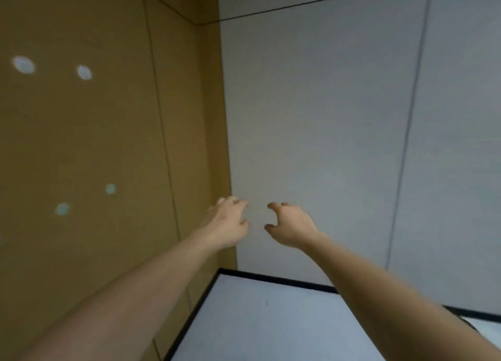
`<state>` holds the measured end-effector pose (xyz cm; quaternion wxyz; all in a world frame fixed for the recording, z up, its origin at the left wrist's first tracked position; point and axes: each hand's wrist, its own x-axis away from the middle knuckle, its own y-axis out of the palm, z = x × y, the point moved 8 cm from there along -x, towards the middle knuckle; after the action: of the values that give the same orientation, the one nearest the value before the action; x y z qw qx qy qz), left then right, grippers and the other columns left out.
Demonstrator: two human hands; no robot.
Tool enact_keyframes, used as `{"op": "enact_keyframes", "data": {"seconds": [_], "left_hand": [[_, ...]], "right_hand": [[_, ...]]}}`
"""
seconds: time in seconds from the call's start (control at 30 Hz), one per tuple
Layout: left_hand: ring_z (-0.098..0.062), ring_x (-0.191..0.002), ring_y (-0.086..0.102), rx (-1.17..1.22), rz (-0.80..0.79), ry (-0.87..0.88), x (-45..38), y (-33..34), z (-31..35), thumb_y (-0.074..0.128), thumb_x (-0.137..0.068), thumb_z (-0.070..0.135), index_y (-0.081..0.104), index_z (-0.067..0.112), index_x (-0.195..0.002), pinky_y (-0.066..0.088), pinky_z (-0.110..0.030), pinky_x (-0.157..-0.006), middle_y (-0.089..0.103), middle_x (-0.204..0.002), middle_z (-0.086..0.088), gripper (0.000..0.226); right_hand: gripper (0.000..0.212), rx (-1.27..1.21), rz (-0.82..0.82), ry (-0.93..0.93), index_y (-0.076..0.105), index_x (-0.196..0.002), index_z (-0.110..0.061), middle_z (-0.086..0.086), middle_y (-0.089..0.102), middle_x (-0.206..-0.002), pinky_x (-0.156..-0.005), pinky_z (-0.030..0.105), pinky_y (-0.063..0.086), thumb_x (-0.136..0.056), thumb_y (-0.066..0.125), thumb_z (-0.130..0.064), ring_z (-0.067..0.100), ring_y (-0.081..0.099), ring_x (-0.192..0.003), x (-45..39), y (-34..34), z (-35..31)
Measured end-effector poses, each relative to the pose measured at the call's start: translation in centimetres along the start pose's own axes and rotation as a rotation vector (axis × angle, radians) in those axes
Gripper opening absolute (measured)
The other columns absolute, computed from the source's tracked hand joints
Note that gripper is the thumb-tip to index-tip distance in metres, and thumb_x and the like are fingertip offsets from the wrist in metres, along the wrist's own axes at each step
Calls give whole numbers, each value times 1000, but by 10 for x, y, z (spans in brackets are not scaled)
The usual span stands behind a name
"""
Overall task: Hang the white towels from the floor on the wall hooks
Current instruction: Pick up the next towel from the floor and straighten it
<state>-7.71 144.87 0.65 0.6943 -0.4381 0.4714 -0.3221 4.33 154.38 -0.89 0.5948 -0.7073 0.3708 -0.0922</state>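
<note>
Head view only: both bare forearms are reaching forward and up toward the room corner, side by side, hands near each other but not touching. The left hand [227,221] is hanging in front of the corner seam, back of hand facing the camera, fingers curling loosely with gaps between them, thumb apart from the fingers, gripping nothing. The right hand [291,225] is mirroring it just to the right, fingers bent claw-like and spread, thumb apart below them, also holding nothing. Whether either hand is touching the wall cannot be told. The tan smooth panelled wall [95,143] is filling the left side; on it four pale round blurry spots are showing, two whitish ones [24,64] high up and two bluish ones [63,208] lower down, too blurred to say if they are hooks or light marks. The light grey flat panelled wall [325,116] is taking up the right side, with thin dark seams running across and down it. Below, the pale grey glossy floor [257,320] is showing, edged by a black strip of skirting [271,278] along both walls. The white towels are not showing anywhere in this frame, so their place cannot be told. The whole frame is looking slightly motion-blurred.
</note>
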Motion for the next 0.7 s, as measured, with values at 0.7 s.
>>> {"op": "enact_keyframes", "data": {"seconds": [0.7], "left_hand": [[-24,-131,38,260,-430,715,123,262,707,50,-93,46,40,25,-142,38,-43,-107,44,-143,-1,54]], "right_hand": [[60,26,44,1007,40,-145,-23,7,53,-133,-97,43,48,-89,56,-41,28,53,-119,558,-146,548]]}}
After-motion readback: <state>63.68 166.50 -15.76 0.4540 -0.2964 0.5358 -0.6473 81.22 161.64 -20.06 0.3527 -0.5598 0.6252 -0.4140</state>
